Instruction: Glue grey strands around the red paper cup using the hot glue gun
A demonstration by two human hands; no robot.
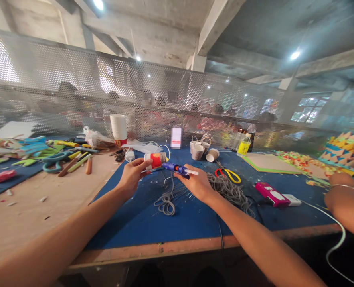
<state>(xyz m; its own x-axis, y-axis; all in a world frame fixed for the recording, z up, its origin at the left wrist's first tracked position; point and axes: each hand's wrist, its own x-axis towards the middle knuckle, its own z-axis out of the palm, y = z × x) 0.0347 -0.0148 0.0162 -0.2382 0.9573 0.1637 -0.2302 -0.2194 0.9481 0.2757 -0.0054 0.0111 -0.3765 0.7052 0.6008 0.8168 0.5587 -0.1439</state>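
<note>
My left hand is closed around a red and white paper cup, which lies on its side in my fingers above the blue mat. My right hand grips a blue hot glue gun, with a clear glue stick poking out of its back end. The gun's nozzle points at the cup's side; whether it touches I cannot tell. Below and right of my right hand lies a tangled heap of grey cord. A loose loop of grey cord rests on the mat below the gun.
Behind my hands stand a phone, small cord-wrapped cups and a paper-cup stack. Yellow-handled scissors and a magenta device lie right. Clay tools lie left. Another person's arm reaches in at right.
</note>
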